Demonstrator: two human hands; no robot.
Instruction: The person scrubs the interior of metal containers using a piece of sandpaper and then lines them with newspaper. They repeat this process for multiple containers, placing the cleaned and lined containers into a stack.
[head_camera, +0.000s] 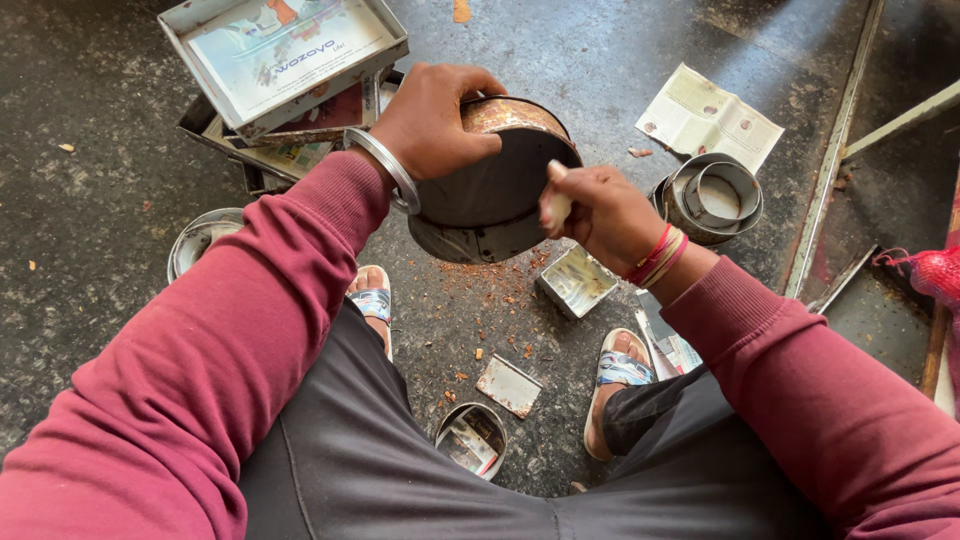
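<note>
My left hand (432, 122) grips the top rim of a round, rusty metal cake tin (490, 195), held tilted on its side above the floor. A steel bangle sits on that wrist. My right hand (600, 212) presses a small pale lump (556, 205) against the tin's dark flat base; red threads circle that wrist. Both arms wear maroon sleeves. Brown crumbs lie scattered on the floor under the tin.
Stacked rectangular trays lined with printed paper (285, 55) sit at top left. A round tin (200, 240) lies at left, nested round tins (712, 198) at right, a small square tin (576, 282) and another round tin (470, 440) between my sandalled feet. Folded paper (708, 118) lies far right.
</note>
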